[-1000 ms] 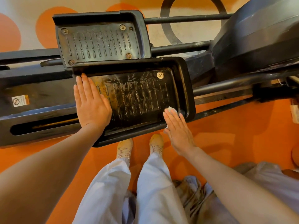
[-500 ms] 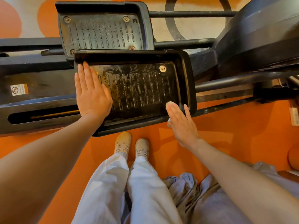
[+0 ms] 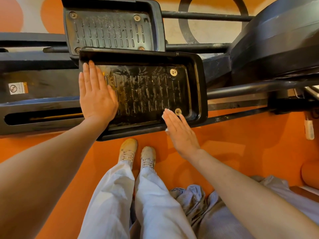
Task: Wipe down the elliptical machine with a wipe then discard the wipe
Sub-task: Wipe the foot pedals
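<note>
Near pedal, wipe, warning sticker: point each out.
near pedal (image 3: pixel 198 87), head view, bare right rim.
wipe (image 3: pixel 163 116), head view, white edge beside the right hand's fingers.
warning sticker (image 3: pixel 17 88), head view, sticker's middle.

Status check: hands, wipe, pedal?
Left hand flat on near pedal, steadying. Right hand flat, pressing wipe at pedal's near right corner. Pedal wet. Nothing in the way.

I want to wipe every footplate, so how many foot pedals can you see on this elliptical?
2. The near pedal, wet and glossy, lies under both hands: left hand flat on its left end, right hand at its near right corner. The far pedal, dry, sits just behind it. None other visible.
</note>
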The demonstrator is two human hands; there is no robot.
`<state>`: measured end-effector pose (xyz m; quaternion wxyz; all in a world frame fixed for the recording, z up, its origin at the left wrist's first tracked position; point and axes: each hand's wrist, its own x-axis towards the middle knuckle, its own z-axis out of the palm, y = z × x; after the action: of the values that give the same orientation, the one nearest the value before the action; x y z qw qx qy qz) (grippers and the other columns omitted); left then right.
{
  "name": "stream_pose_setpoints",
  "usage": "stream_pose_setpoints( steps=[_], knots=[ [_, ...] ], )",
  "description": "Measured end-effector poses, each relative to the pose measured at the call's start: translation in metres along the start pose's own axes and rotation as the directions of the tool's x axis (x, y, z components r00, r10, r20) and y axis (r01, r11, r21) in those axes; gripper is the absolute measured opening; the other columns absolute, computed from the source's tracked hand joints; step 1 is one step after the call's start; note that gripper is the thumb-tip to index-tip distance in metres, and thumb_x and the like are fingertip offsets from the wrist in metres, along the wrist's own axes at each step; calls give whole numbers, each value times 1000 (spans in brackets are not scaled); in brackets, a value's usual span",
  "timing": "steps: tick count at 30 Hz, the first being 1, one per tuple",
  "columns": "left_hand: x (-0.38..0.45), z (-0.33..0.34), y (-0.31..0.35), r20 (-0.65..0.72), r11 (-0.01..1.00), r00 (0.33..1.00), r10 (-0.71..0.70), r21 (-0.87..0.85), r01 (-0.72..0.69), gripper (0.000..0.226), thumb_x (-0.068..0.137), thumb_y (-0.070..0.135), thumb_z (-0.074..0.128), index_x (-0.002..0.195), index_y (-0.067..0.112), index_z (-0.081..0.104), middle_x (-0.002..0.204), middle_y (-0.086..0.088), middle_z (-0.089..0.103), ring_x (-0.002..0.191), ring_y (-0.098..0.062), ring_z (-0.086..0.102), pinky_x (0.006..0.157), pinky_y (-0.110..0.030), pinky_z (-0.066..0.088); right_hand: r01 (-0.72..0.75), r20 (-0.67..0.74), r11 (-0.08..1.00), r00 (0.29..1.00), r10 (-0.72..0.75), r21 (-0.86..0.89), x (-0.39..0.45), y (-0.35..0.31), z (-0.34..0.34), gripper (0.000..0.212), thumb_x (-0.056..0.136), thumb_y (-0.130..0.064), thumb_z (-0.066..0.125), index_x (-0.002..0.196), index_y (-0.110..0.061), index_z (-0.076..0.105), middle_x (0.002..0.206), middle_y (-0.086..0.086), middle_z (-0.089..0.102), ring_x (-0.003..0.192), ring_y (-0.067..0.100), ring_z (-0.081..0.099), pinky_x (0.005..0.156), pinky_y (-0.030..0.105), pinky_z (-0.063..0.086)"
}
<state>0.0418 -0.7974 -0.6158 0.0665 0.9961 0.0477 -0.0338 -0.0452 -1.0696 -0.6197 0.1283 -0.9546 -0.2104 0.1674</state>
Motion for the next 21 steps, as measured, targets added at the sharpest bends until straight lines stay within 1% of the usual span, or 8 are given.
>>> stream_pose_setpoints(
  steps=[3, 5, 7, 10, 14, 16, 19, 21],
  knots=[
    [0, 1, 0, 0, 1000, 1000, 3, 0, -3, 61, 106, 30, 20, 155, -4, 7, 164, -21, 1, 152, -32, -2, 124, -46, 2, -28, -2, 998, 1000, 28, 51, 2, -11, 3, 54, 102, -14, 35, 153, -4, 21, 160, 13, 19, 150, 23, 10, 122, 41, 15],
    [0, 0, 0, -1, 1000, 1000, 2, -5, -2, 60, 106, 29, 21, 155, -4, 8, 164, -21, 2, 152, -32, -2, 124, -46, 2, 6, -34, 999, 999, -4, 54, 7, -29, 5, 59, 99, -12, 48, 152, -4, 23, 159, 14, 22, 149, 24, 13, 121, 42, 17],
    [0, 0, 0, -6, 1000, 1000, 1, -9, -1, 60, 106, 29, 21, 155, -4, 8, 164, -21, 2, 152, -32, -1, 124, -46, 3, 69, -63, 997, 996, -67, 32, 14, -50, 9, 62, 97, -13, 54, 151, -3, 25, 158, 15, 27, 148, 25, 16, 121, 41, 17],
    [0, -1, 0, -13, 1000, 1000, 5, -14, -5, 60, 106, 29, 21, 154, -4, 9, 164, -21, 3, 152, -32, 0, 124, -46, 4, 137, -96, 990, 986, -134, 17, 23, -73, 12, 61, 97, -16, 54, 150, -2, 28, 157, 15, 30, 147, 26, 21, 121, 41, 20],
    [0, 0, 0, -10, 1000, 1000, 1, -14, -1, 60, 106, 29, 20, 155, -4, 8, 164, -21, 3, 152, -32, 0, 124, -46, 4, 167, -91, 986, 982, -166, 7, 20, -65, 8, 59, 97, -12, 54, 149, -2, 30, 156, 15, 31, 146, 25, 25, 119, 42, 25],
    [0, 0, 0, -13, 1000, 1000, 0, -15, -1, 60, 106, 29, 20, 155, -4, 8, 164, -21, 3, 152, -32, 0, 124, -45, 3, 123, -90, 992, 989, -120, 27, 15, -55, 7, 54, 99, -11, 49, 149, -2, 32, 156, 15, 31, 147, 25, 25, 119, 43, 26],
    [0, 1, 0, -13, 1000, 1000, 1, -18, -1, 60, 106, 30, 19, 155, -3, 8, 164, -20, 3, 152, -31, -1, 124, -45, 2, -2, -78, 999, 997, 5, 44, 14, -58, 7, 49, 102, -18, 32, 148, -2, 34, 156, 15, 32, 147, 25, 24, 119, 45, 24],
    [0, 0, -1, -11, 1000, 1000, 0, -24, 0, 60, 106, 29, 19, 155, -3, 8, 164, -20, 3, 152, -31, -1, 124, -44, 2, -35, -90, 999, 995, 38, 42, 17, -71, 10, 50, 100, -14, 39, 148, -1, 34, 155, 16, 32, 146, 26, 25, 120, 44, 19]
  ],
)
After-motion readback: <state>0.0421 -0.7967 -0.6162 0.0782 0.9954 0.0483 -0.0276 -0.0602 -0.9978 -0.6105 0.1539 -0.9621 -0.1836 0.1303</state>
